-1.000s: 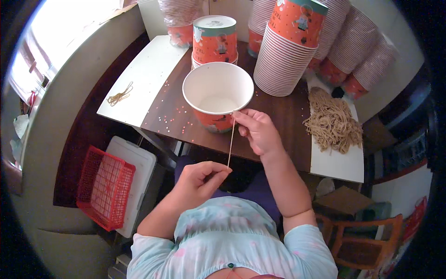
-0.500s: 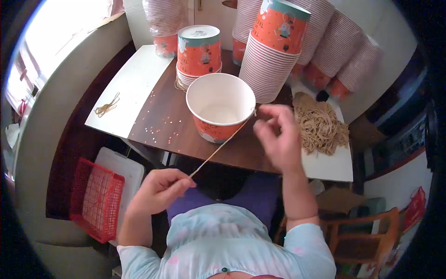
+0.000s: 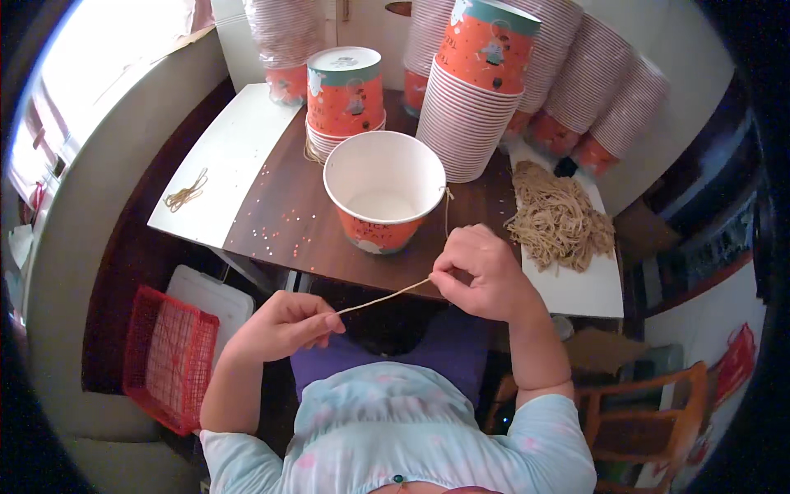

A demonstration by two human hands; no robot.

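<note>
The left hand (image 3: 296, 323) has its thumb and fingers closed together, pinching a thin tan cord (image 3: 384, 298). The right hand (image 3: 481, 272) grips the cord likewise, its fingers curled shut, the length between them nearly straight beyond the surface's (image 3: 300, 202) front edge. Upright near that edge stands an orange paper bucket (image 3: 381, 229); a cord strand hangs from its right rim toward the right hand. A tangled cord pile (image 3: 559, 216) lies along the surface's right edge.
</note>
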